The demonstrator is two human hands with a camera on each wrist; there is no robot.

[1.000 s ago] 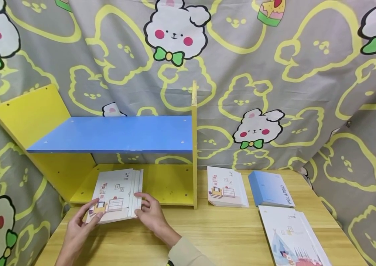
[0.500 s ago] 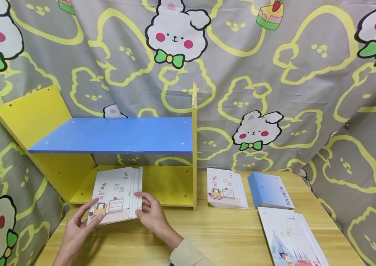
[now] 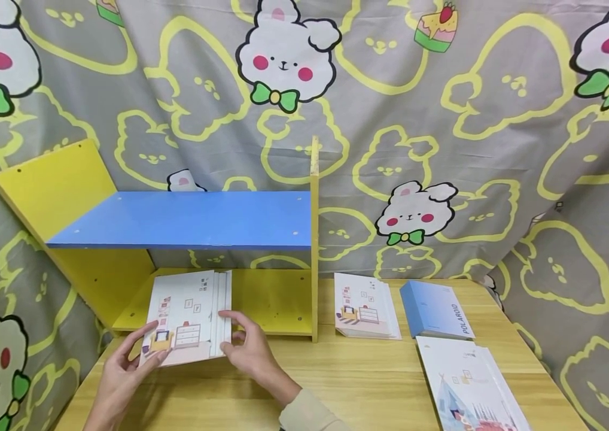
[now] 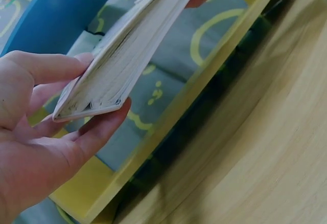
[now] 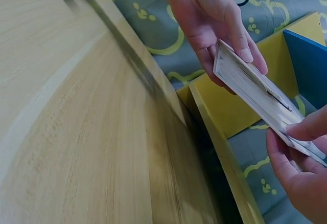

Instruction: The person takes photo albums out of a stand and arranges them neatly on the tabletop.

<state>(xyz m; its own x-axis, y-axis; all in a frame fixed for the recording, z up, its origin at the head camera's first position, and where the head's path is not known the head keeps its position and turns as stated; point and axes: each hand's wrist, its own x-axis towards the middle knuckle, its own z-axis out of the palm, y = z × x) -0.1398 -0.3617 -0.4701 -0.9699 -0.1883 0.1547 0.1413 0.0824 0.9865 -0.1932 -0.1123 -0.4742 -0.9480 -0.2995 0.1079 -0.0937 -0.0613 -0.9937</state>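
Observation:
A white photo album (image 3: 183, 311) with a drawn room on its cover is held between both hands, tilted, in front of the lower shelf. At its left edge, my left hand (image 3: 124, 365) grips it, thumb on the cover and fingers beneath. My right hand (image 3: 253, 353) pinches the opposite edge, where several layers show stepped. Seen from the left wrist, the album (image 4: 115, 63) shows its thick block of pages, slightly fanned, above the shelf's front edge. In the right wrist view, both the left hand (image 5: 214, 24) and the right hand (image 5: 301, 157) hold its ends.
A yellow shelf unit (image 3: 315, 239) with a blue board (image 3: 191, 218) stands behind the hands on the wooden table (image 3: 347, 383). To the right lie a similar white album (image 3: 364, 305), a blue POLAROID album (image 3: 439, 308) and a larger white album with a tent drawing (image 3: 471, 383). A patterned curtain (image 3: 390, 108) hangs behind.
The head view has shifted slightly. Both hands keep their hold on the album, which stays in nearly the same place before the shelf.

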